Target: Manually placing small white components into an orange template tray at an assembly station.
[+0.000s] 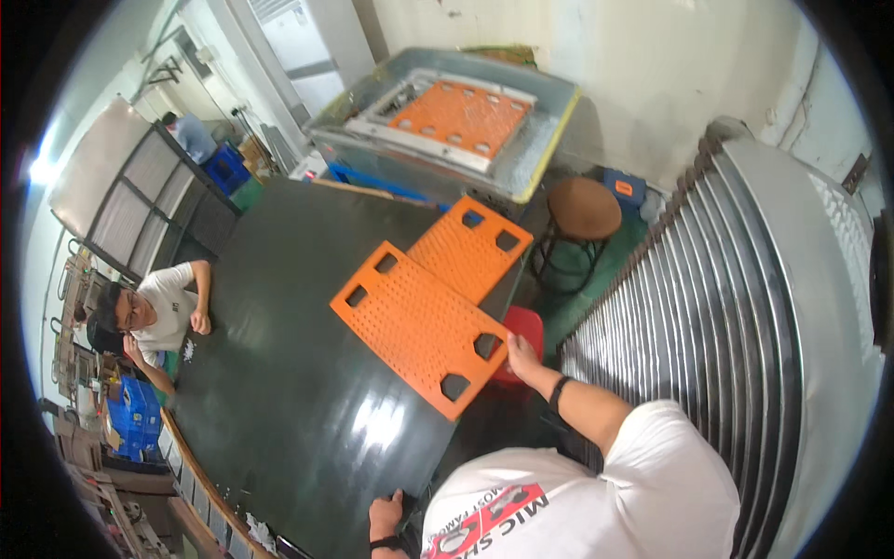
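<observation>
A flat orange panel (419,326), covered in small perforations and with large angular cut-outs near its corners, lies over the dark table. My right hand (523,359) grips its right-hand edge, thumb on top and the fingers underneath mostly hidden. Beneath its far edge, partly covered, is a second orange panel (470,247) of the same kind. My left hand (386,515) rests closed on the near edge of the table (279,373), away from the panels, with nothing seen in it.
Beyond the table, a grey tub (568,121) holds another orange panel (461,116) on a metal frame. A round stool (584,210) and a red stool (523,340) stand right of the table. Stacked ridged metal sheets (680,307) rise at right. A person (154,312) sits across at left.
</observation>
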A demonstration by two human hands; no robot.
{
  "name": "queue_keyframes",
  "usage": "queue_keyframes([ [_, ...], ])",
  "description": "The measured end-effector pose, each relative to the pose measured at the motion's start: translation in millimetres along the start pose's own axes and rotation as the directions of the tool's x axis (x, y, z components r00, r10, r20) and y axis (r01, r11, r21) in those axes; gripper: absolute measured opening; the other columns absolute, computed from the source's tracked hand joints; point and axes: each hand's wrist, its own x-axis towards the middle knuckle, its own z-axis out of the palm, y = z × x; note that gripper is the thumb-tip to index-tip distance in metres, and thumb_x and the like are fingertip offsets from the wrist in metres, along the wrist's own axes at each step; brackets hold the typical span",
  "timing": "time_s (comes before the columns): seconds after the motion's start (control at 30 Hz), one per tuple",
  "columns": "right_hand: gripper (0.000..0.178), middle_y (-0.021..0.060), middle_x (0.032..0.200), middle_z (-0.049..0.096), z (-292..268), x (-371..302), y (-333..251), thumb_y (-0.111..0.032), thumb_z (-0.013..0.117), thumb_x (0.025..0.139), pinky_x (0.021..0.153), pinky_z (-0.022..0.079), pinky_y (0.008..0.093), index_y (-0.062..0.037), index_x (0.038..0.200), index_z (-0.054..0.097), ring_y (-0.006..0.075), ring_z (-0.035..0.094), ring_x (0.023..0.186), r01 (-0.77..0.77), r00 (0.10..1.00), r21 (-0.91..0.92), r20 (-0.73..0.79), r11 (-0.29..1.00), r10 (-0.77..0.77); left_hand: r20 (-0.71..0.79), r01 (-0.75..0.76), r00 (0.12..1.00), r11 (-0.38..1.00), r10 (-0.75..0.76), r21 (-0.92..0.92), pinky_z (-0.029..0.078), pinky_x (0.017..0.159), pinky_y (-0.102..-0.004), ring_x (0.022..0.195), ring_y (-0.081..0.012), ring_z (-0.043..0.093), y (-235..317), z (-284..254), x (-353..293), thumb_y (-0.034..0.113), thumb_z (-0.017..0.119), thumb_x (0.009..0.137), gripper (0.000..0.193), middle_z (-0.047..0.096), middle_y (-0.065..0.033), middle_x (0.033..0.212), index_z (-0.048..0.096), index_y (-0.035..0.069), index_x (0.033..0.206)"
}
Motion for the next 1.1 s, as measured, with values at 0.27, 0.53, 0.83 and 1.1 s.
queue_keyframes([
  [0.27,0.035,0.0167,0.082,0.059,33.4,-24.3,-15.4,-0.032,0.043,0.088,0.063,0.046,0.037,0.0004,0.095,0.053,0.0264,0.061,0.07,0.209,0.977,-0.507,0.147,0.836,-0.155,0.057,-0.226,0.971,0.969,0.232,-0.101,0.043,0.075,-0.0458,0.084,-0.0416,0.056,44.9,-13.7,15.1,0.048,0.044,0.081,0.057,0.058,-0.0281,0.079,0.062,-0.006,0.076],
  [0.53,0.054,0.0169,0.085,0.06,18.5,-24.7,-28.2,-0.048,0.035,0.088,0.059,0.049,0.0354,0.0018,0.097,0.053,0.0241,0.061,0.072,-0.235,0.891,-0.253,0.331,0.939,0.312,0.046,-0.275,0.96,0.961,0.275,-0.021,0.044,0.076,-0.0453,0.085,-0.0398,0.057,61.8,-10.9,26.3,0.049,0.046,0.08,0.054,0.06,-0.0252,0.083,0.062,-0.003,0.081],
  [0.83,0.056,0.0263,0.096,0.058,-65.1,40.9,6.1,-0.045,0.04,0.086,0.079,0.046,0.0412,0.007,0.092,0.059,0.0354,0.057,0.092,0.016,0.901,-0.715,0.314,0.699,0.301,-0.046,-0.069,0.996,0.997,0.07,0.025,0.047,0.071,-0.0407,0.08,-0.0354,0.06,92.1,-19.9,14.4,0.049,0.066,0.065,0.054,0.061,-0.0221,0.08,0.061,-0.003,0.077],
  [1.1,0.04,0.0254,0.097,0.057,-109.3,139.4,-19.1,-0.031,0.05,0.08,0.084,0.043,0.0406,0.0072,0.09,0.06,0.0372,0.054,0.095,0.104,0.905,-0.857,0.292,0.505,0.31,-0.054,0.213,0.976,0.977,-0.212,0.008,0.046,0.075,-0.0398,0.084,-0.0371,0.059,124.0,-14.5,29.2,0.056,0.071,0.055,0.072,0.06,-0.0266,0.084,0.059,-0.01,0.078],
])
